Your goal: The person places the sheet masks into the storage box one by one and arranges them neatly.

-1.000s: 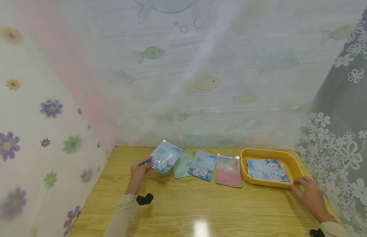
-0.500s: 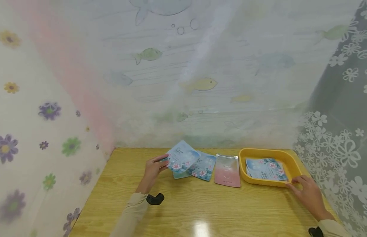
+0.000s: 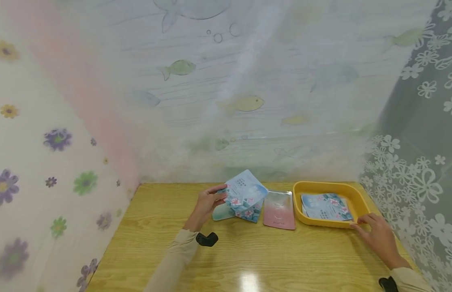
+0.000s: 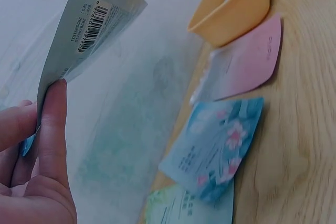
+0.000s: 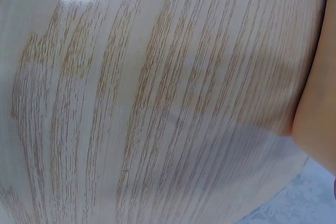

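Black barcode (image 4: 93, 29), left wrist view only, backs the packet (image 3: 245, 190) the left hand (image 3: 205, 204) pinches.

Your left arm, in a long beige cloth sleeve (image 3: 174, 259), reaches from the near side toward the far middle; your bare left hand (image 3: 206, 204) pinches, fingertips pointing right. Your right arm, in a matching beige cloth sleeve (image 3: 409, 280), enters near right, its bare right hand (image 3: 378, 236) angled far-left, fingers apparently bent, the right wrist view showing little.
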`<action>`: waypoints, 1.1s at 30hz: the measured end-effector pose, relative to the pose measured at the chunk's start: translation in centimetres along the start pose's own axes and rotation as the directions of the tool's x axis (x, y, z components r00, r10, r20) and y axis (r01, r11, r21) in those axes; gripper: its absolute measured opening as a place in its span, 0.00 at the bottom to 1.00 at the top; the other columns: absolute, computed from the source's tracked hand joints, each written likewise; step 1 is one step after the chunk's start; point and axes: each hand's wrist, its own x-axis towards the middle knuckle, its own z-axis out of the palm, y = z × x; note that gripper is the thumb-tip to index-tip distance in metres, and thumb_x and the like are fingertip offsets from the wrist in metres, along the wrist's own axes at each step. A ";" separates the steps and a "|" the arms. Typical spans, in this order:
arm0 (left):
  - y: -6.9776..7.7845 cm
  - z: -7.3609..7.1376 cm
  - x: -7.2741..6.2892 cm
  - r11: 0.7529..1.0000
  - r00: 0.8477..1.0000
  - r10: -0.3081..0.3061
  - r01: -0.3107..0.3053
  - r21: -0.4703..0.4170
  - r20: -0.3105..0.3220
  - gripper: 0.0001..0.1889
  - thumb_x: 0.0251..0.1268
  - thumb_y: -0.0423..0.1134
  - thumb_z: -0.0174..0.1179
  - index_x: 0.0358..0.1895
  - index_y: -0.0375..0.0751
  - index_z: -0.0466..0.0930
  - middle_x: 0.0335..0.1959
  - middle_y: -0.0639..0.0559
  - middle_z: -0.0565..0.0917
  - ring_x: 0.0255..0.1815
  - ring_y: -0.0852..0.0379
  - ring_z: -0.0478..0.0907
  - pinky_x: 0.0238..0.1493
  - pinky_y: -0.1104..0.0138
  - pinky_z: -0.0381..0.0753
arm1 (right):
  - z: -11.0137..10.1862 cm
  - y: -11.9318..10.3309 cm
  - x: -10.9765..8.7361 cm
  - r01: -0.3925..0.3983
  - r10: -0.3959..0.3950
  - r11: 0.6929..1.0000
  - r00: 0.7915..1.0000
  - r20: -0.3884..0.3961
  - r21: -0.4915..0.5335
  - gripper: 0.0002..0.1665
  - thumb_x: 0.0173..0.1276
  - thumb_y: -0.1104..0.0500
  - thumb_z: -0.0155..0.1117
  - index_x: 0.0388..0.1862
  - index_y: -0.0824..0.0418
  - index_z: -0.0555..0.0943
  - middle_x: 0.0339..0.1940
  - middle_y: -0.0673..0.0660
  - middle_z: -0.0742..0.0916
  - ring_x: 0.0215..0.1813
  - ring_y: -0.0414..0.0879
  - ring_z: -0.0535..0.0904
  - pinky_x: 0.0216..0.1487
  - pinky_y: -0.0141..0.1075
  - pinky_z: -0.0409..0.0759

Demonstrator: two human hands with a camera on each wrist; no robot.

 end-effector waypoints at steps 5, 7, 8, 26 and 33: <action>-0.2 2.0 0.8 1.000 0.996 -0.004 0.002 0.019 0.090 0.19 0.61 0.23 0.58 0.57 0.26 0.75 0.52 0.40 0.77 0.33 0.59 0.82 0.35 0.71 0.83 | -0.1 0.1 0.2 -0.006 0.006 1.000 1.000 0.000 0.000 0.15 0.40 0.62 0.80 0.24 0.63 0.81 0.25 0.57 0.80 0.29 0.56 0.73 0.29 0.51 0.72; -0.4 2.8 1.2 1.000 0.993 -0.006 0.004 0.020 0.121 0.19 0.61 0.23 0.58 0.57 0.27 0.76 0.53 0.41 0.77 0.34 0.59 0.82 0.35 0.70 0.83 | -0.1 0.1 0.2 -0.013 0.013 1.000 1.000 0.001 -0.003 0.14 0.41 0.62 0.80 0.24 0.63 0.81 0.25 0.57 0.80 0.29 0.56 0.73 0.29 0.51 0.72; -0.4 3.2 1.4 1.000 0.991 -0.011 0.008 0.023 0.135 0.19 0.61 0.23 0.58 0.57 0.27 0.76 0.53 0.41 0.77 0.35 0.59 0.82 0.35 0.70 0.83 | -0.1 0.2 0.2 -0.017 0.017 1.000 1.000 0.003 -0.002 0.14 0.41 0.62 0.79 0.24 0.63 0.81 0.25 0.57 0.80 0.29 0.56 0.73 0.29 0.51 0.72; -2.5 9.1 4.5 0.993 0.949 -0.105 0.086 0.075 0.298 0.18 0.63 0.25 0.57 0.57 0.31 0.77 0.56 0.38 0.76 0.35 0.58 0.81 0.50 0.57 0.80 | 0.1 0.2 -0.2 0.056 -0.056 0.998 0.998 -0.032 -0.005 0.17 0.33 0.68 0.80 0.22 0.62 0.80 0.24 0.55 0.80 0.28 0.54 0.73 0.31 0.46 0.71; -4.1 11.0 5.6 0.990 0.942 -0.136 0.115 0.087 0.308 0.17 0.61 0.25 0.59 0.54 0.33 0.80 0.51 0.41 0.78 0.34 0.57 0.81 0.38 0.67 0.83 | 0.2 0.2 -0.2 0.118 -0.117 0.993 0.992 -0.049 0.014 0.18 0.31 0.71 0.79 0.22 0.61 0.80 0.25 0.54 0.79 0.29 0.52 0.72 0.35 0.37 0.67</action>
